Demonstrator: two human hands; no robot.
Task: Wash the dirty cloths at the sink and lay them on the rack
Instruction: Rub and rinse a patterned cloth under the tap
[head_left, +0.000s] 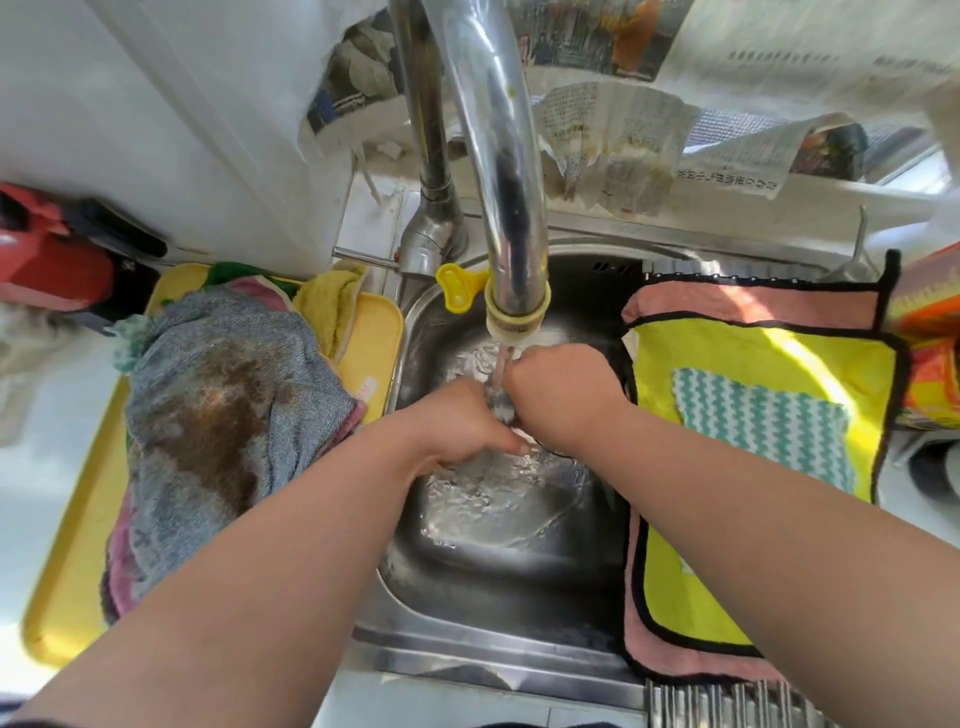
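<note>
Gripping one cloth (500, 404): left hand (464, 422), right hand (557, 394).

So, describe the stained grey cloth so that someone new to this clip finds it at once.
Start at the steel sink in the middle; a yellow tray lies to its left, heaped with cloths. The grey cloth is the big one on top, the only one with a wide brown stain across it.
</note>
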